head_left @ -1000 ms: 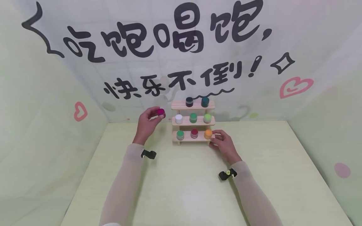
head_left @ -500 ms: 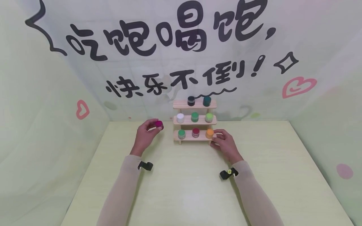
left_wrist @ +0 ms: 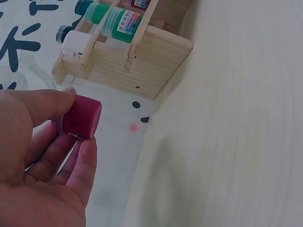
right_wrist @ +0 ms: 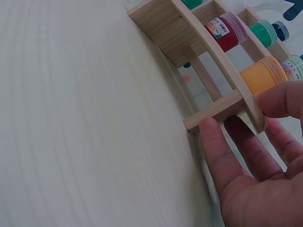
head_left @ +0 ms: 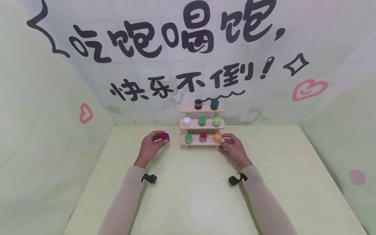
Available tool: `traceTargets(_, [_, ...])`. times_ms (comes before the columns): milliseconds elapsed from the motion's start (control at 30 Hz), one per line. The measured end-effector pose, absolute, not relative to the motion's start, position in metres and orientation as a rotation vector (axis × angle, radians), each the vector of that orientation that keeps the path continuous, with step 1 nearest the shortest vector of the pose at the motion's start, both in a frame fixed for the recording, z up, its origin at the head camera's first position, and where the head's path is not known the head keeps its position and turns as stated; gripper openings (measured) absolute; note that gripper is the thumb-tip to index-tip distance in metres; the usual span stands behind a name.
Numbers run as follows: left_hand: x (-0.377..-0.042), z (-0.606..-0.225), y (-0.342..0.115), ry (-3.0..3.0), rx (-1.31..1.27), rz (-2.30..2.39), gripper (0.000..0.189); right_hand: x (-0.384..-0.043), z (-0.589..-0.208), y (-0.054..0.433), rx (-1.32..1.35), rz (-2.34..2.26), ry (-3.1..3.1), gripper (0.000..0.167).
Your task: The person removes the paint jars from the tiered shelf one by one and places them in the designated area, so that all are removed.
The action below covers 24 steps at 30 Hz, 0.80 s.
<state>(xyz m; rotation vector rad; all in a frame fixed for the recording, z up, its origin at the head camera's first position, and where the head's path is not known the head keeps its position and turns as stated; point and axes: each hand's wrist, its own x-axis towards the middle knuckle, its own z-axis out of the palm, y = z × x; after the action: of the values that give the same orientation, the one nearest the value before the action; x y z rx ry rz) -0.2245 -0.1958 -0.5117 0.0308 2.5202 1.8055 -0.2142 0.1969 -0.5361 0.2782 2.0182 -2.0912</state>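
A white lettered backdrop (head_left: 164,67) hangs behind the wooden rack (head_left: 194,127). Left of the rack, we see the left hand (head_left: 149,147) pinching a magenta jar (head_left: 165,137); on its tiers, eight upright jars (head_left: 202,121); at its right end, the right hand (head_left: 235,150) gripping the lowest tier, beside the orange jar (head_left: 217,138).

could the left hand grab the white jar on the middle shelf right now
Probably not: the left hand pinches the magenta jar. The path itself looks free, though, with the white jar at the left end of the middle shelf.
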Motion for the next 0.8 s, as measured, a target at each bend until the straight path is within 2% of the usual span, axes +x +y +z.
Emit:
traceTargets(533, [-0.212,-0.527,-0.194,2.544,0.003,1.607,0.049,-0.216,-0.539,0.196,0.288,-2.109,2.003,0.034])
traceTargets(800, [-0.212,-0.539,-0.188,2.556,-0.006,1.599,0.044,-0.215,-0.537,0.195,0.304,-2.103,2.017,0.035])
